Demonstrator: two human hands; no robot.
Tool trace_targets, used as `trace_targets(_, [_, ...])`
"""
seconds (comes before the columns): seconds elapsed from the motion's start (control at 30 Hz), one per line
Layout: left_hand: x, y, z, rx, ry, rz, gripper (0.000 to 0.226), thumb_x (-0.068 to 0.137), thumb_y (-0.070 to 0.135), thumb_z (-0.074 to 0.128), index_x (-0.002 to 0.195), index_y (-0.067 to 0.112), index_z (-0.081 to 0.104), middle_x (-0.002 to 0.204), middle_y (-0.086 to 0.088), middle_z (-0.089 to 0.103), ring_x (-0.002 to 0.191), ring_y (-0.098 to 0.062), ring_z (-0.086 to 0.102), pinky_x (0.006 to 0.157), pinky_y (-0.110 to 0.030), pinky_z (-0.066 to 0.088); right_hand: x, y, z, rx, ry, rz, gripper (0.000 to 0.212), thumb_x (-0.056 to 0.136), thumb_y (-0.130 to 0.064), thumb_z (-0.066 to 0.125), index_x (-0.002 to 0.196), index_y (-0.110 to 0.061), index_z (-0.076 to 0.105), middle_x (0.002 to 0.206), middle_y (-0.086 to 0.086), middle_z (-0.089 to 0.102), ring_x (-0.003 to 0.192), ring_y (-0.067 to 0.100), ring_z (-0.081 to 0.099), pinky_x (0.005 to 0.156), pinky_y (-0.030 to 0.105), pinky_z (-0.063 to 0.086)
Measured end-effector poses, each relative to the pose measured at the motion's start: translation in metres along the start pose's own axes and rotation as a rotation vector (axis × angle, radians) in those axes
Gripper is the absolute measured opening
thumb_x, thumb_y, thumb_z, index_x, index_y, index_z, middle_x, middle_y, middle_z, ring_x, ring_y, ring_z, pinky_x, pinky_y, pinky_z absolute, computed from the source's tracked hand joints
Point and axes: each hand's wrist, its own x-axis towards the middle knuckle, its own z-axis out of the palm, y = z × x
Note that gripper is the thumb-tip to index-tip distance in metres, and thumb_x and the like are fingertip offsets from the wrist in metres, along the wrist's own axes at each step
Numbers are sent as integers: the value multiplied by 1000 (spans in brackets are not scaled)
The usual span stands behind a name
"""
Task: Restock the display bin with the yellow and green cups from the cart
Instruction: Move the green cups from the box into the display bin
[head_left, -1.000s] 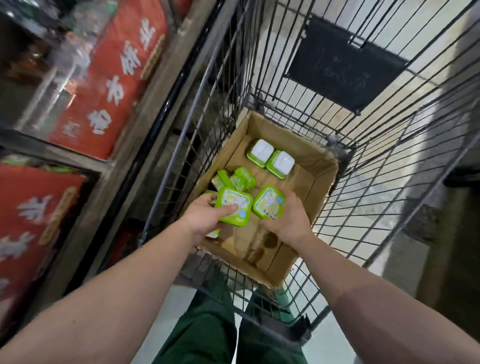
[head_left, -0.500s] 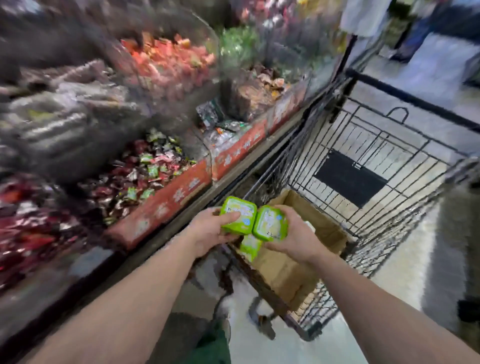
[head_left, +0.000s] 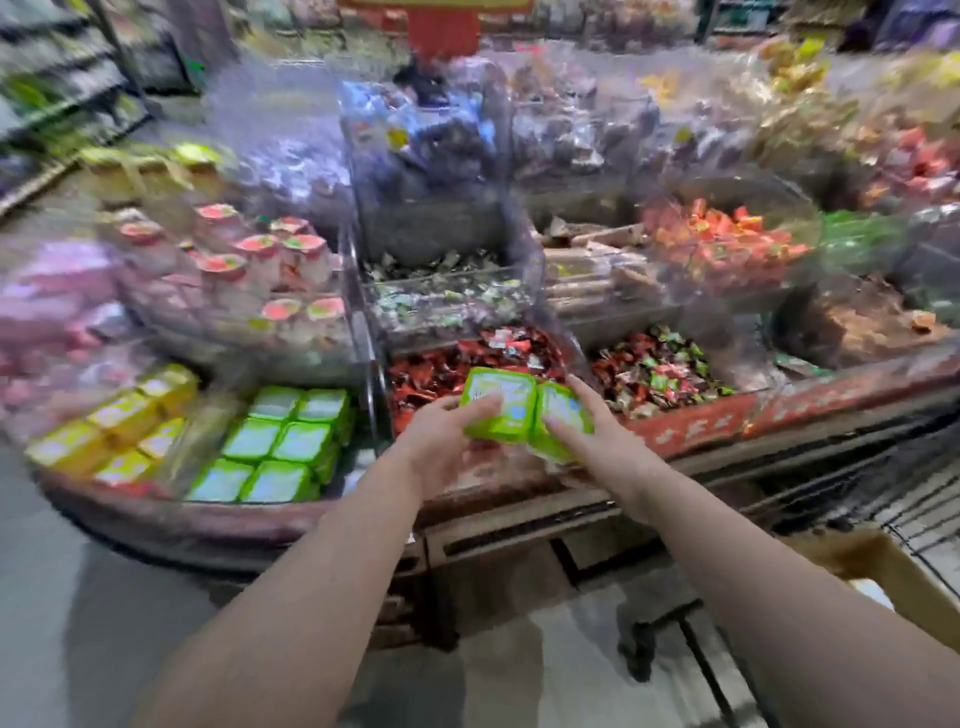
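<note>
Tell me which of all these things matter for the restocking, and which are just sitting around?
In the job:
left hand holding a green cup
right hand holding another green cup
green cups in the bin
yellow cups beside them
cart

Just lying about:
red candies
orange candies
pink-lidded cups

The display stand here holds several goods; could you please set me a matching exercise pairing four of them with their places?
Things:
1. green cups in the hands
2. stacked green cups
3. yellow cups
4. orange sweets

Places:
A. far left of the front row
B. upper right bin
C. held over the red sweets
D. front row, right of the yellow ones

Pairs: 1-C, 2-D, 3-A, 4-B
</note>
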Motion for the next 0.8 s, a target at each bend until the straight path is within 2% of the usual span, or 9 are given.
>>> trace_targets(0.1, [-14,27,-81,-31,81,73,25,85,24,65,102,6,67,86,-8,73,64,-17,68,60,-28,55,38,-31,82,82,-92,-58,75,92,-24,62,152,-30,17,137,3,50,110,13,55,91,22,42])
trace_targets(0.2, [-19,53,-169,-59,142,117,13,88,23,61,93,12,67,77,-1,72,62,-11,67,61,-24,55,84,-53,169,259,-81,-19,83,82,-12,74,148,-21,25,120,3,59,94,12,62,79,24,50])
trace_targets(0.3, [-11,78,-258,-16,203,134,10,88,21,63,84,13,67,72,2,71,64,-11,67,62,-24,53,131,-70,254,448,-146,91,55,69,-18,83,116,-3,59,93,9,67,73,19,62,57,25,48])
trace_targets(0.37, [-5,89,-304,15,258,125,8,85,19,66,84,11,68,73,-1,73,68,-16,67,64,-27,51,153,-75,294,477,-209,149,31,71,-16,80,96,-3,67,81,10,65,64,19,57,55,22,45])
trace_targets(0.43, [5,100,-339,31,282,97,6,85,16,66,85,10,67,71,-1,72,63,-14,67,60,-25,52,169,-72,318,479,-210,178,13,79,-1,70,90,-6,68,74,6,68,56,12,59,52,20,48])
trace_targets(0.53, [21,110,-371,39,266,36,6,85,15,66,88,9,66,70,-3,72,57,-12,67,53,-22,54,182,-64,334,449,-197,288,15,79,7,68,88,-4,69,73,8,70,60,16,63,54,22,52])
trace_targets(0.63, [31,109,-383,23,229,5,11,87,15,65,94,7,67,76,-5,73,61,-13,69,54,-23,54,186,-49,342,197,-221,373,20,77,5,73,91,-8,66,72,6,66,58,13,60,56,22,51])
trace_targets(0.7, [38,103,-390,11,197,-29,12,87,16,65,95,7,67,80,-6,73,66,-14,70,62,-24,55,189,-42,351,25,-191,393,36,77,2,74,109,-9,62,77,9,62,50,10,57,47,22,46])
trace_targets(0.8, [40,94,-396,0,194,-67,10,85,18,67,91,10,68,85,-6,75,71,-15,71,80,-34,52,195,-37,361,2,-98,404,54,79,-1,73,127,-10,53,92,12,61,50,13,54,40,19,40])
